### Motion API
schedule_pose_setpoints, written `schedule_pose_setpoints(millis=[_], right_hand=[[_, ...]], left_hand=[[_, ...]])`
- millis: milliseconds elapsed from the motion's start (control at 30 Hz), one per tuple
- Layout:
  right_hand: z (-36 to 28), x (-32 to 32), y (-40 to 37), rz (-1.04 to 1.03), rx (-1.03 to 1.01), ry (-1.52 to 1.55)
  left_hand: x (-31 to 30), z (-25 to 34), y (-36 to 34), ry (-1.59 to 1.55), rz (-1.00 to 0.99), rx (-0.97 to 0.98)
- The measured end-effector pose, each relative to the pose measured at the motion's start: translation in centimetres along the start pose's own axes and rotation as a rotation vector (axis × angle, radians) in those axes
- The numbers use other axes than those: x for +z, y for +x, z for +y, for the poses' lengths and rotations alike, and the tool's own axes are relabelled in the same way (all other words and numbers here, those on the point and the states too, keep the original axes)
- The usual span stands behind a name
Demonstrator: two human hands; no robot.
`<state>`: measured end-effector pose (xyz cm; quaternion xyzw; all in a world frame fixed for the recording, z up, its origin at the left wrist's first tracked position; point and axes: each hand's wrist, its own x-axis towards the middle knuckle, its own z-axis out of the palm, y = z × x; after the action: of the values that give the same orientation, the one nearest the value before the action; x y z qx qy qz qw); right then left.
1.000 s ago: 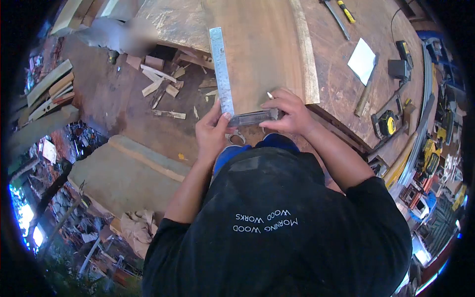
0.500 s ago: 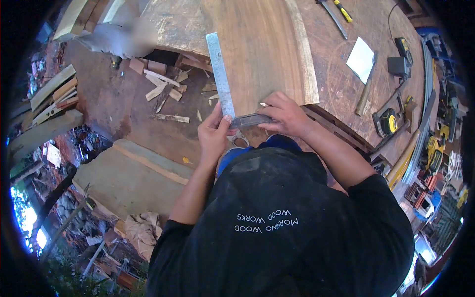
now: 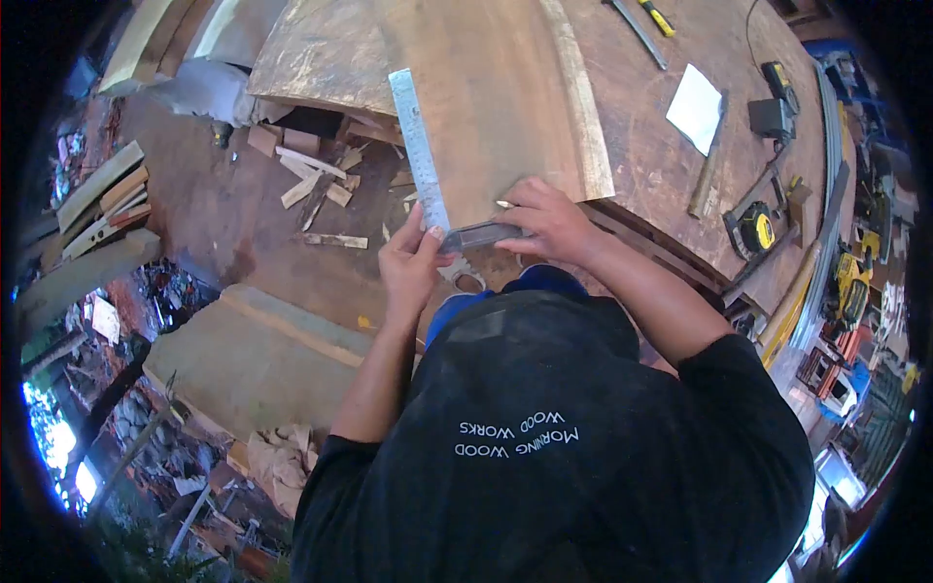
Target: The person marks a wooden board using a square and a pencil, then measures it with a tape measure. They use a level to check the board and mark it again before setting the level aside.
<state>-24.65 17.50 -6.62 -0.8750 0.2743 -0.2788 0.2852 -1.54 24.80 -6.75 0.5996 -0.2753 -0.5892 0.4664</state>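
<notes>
- Metal square [image 3: 417, 141]: its blade lies along the left edge of a wooden board [image 3: 491, 107] on the workbench [image 3: 637, 146].
- Left hand [image 3: 410, 264]: nearly closed, pinching the square's corner.
- Right hand [image 3: 552, 225]: half-curled on the dark handle [image 3: 478, 234], a slim marker [image 3: 504, 204] between its fingers.

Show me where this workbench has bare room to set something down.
The workbench is bare between the wide board and the white paper. Beside and right of the paper it gets crowded: wooden handle, black box, tape measure.
</notes>
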Motion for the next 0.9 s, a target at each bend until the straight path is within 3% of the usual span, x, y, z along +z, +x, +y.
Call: schedule_pose_setpoints(millis=[900], right_hand=[[0.11, -0.03, 0.09, -0.008, -0.010, 0.012]], left_hand=[[-0.21, -0.14, 0.14, 0.013, -0.013, 0.008]])
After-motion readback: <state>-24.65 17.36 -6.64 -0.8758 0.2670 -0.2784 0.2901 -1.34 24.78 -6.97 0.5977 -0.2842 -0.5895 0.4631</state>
